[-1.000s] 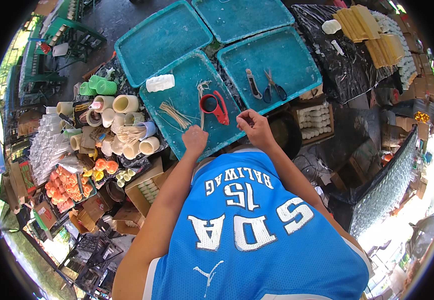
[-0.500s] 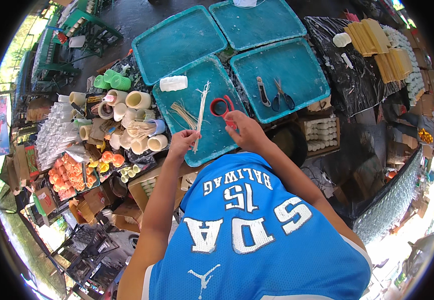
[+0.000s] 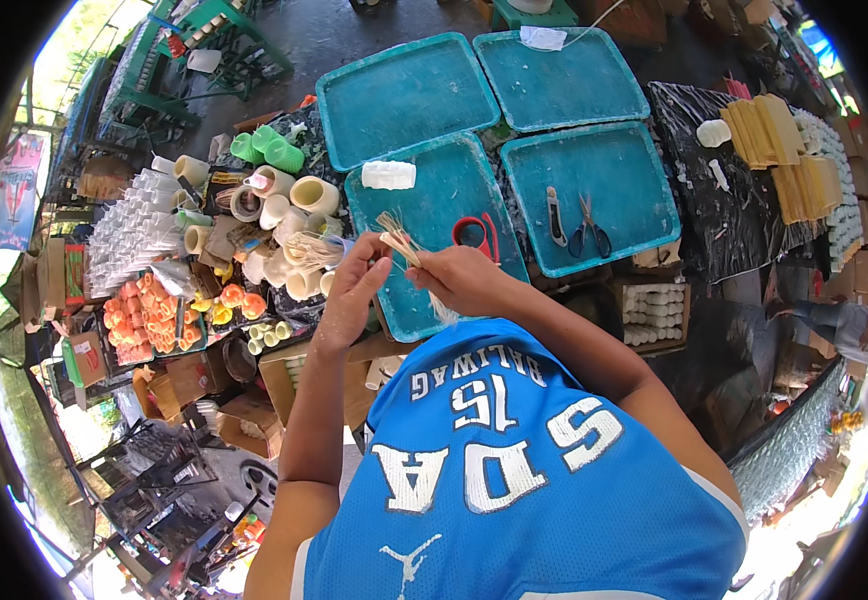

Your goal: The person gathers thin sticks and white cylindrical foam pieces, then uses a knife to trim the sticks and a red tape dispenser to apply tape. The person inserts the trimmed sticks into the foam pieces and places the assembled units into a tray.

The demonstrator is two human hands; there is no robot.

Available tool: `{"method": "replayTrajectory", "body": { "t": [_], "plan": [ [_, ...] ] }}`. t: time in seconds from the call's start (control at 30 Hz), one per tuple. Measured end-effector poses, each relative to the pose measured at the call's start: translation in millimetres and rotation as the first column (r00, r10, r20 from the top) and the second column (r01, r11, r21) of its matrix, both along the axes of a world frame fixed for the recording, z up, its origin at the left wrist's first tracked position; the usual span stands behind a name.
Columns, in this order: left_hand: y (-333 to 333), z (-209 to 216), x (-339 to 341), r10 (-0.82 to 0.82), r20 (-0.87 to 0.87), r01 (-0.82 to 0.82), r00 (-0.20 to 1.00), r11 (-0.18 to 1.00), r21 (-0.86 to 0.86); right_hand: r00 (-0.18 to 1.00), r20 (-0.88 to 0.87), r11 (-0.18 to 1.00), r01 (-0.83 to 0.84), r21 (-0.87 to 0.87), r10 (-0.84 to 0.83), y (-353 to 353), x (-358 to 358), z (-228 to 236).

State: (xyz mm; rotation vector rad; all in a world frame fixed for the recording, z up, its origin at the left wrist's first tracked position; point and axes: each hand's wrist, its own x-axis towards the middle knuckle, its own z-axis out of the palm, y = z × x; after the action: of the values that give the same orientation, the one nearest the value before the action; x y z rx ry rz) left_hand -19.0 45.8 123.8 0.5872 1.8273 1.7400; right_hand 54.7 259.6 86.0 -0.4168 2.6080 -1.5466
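Observation:
My right hand [image 3: 467, 279] is closed around a bundle of thin pale strands [image 3: 396, 238], like cords or wicks. The strands fan out above its fingertips, and their other ends show below the hand. Beside the bundle is my left hand [image 3: 350, 292], its fingers curled and its thumb held apart from the index finger; no thing shows clearly between them. Both hands are over the near teal tray [image 3: 459, 160]. A red ring like a tape roll [image 3: 457, 231] lies there, just beyond my right hand. Farther back in that tray sits a white ribbed block [image 3: 389, 175].
The right-hand tray [image 3: 644, 150] holds a utility knife [image 3: 556, 217] and scissors [image 3: 589, 232]. Two more teal trays lie behind. Pale cylinders [image 3: 314, 194], green ones [image 3: 281, 152] and orange pieces [image 3: 144, 315] crowd the left; yellow sheets [image 3: 759, 130] are stacked at right.
My right hand has left the red ring and moved left, now gripping the strands that my left hand held. The loose strands on the tray no longer show separately. The view has shifted.

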Motion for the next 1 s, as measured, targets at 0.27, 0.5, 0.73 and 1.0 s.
{"method": "replayTrajectory", "body": {
  "t": [0.27,0.5,0.73,1.0],
  "plan": [
    [49,-11,5,0.115,0.129,-0.14,0.985,0.967,0.212,0.995,0.024,0.974,0.104,-0.202,-0.101,-14,0,0],
    [50,7,-1,0.109,0.224,-0.15,0.968,0.973,0.176,0.92,-0.195,0.928,0.361,0.092,-0.339,19,10,62],
    [51,14,10,-0.014,0.208,-0.008,0.978,0.994,0.107,0.845,-0.479,0.941,0.323,0.103,-0.237,30,-19,74],
    [45,26,9,-0.023,0.26,-0.002,0.965,0.996,0.094,0.909,-0.377,0.965,0.237,0.115,-0.178,30,-14,79]
  ]
}}
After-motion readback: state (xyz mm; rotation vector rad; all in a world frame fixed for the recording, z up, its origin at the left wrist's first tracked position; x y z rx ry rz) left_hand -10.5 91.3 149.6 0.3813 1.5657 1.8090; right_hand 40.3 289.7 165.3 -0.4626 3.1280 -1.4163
